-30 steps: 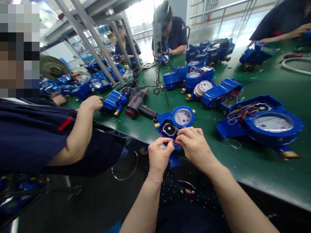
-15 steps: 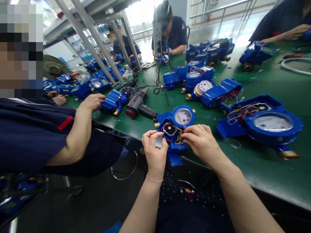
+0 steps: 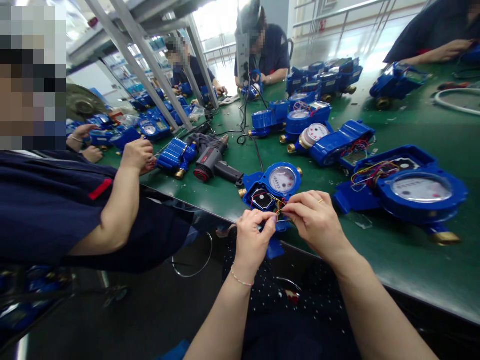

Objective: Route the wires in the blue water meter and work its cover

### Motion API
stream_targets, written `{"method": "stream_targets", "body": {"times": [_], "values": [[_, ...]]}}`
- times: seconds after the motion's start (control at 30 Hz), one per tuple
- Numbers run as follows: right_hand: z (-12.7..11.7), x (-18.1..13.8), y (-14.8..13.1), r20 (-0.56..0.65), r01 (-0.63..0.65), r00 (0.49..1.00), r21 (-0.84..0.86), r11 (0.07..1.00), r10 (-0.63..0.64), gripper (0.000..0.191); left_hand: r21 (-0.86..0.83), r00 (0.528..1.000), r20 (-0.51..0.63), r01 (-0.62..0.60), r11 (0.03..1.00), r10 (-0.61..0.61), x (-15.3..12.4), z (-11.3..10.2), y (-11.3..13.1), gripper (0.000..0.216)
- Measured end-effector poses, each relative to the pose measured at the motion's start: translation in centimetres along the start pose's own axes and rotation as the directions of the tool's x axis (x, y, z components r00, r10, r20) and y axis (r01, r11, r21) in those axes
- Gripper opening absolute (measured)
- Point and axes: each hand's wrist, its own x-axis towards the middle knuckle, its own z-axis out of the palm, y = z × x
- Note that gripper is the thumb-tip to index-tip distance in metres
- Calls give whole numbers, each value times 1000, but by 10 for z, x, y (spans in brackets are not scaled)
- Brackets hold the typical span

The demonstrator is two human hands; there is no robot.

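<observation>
A blue water meter (image 3: pixel 283 179) lies at the table's front edge with its housing open. Inside it are a black square module (image 3: pixel 261 198) and a bundle of thin coloured wires (image 3: pixel 279 206). My right hand (image 3: pixel 315 212) pinches some of these wires between thumb and fingertips, at the right side of the housing. From the lower left, my left hand (image 3: pixel 255 232) closes thumb and forefinger at the same wires; its fingertips hide exactly what they grip. Below the hands hangs the blue lid (image 3: pixel 275 249), partly covered by my left hand.
A heat gun (image 3: pixel 212 162) lies left of the meter, its black cable (image 3: pixel 258 150) running back. More open meters (image 3: pixel 420 190) with wires stand to the right and behind. A co-worker's arm (image 3: pixel 116 215) reaches over the table at left. Metal posts (image 3: pixel 146 65) rise at the back left.
My left hand has moved right and its fingers have closed at the wires. My right hand stays nearly in place. The co-worker's hand at left has drawn back from a meter.
</observation>
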Motion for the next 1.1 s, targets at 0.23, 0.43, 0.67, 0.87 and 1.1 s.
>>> {"method": "stream_targets", "body": {"times": [0.23,0.43,0.67,0.87,1.1], "values": [[2,-2,-5,5,-21,1000,3,1000,21,6,-620,938,240,348,704,-252,3,4,-11,13],[1,-7,-13,-44,-41,998,25,999,42,4,-724,914,299,404,559,-274,4,2,-13,12],[6,-11,-14,19,-34,999,53,998,33,5,-707,939,248,343,619,-238,3,4,-16,10],[10,-11,-18,53,-46,998,76,996,42,11,-599,973,174,229,767,-155,0,5,-18,8],[-1,-10,-17,204,-86,977,151,985,54,12,-269,998,55,14,963,1,-1,-1,-12,8]]}}
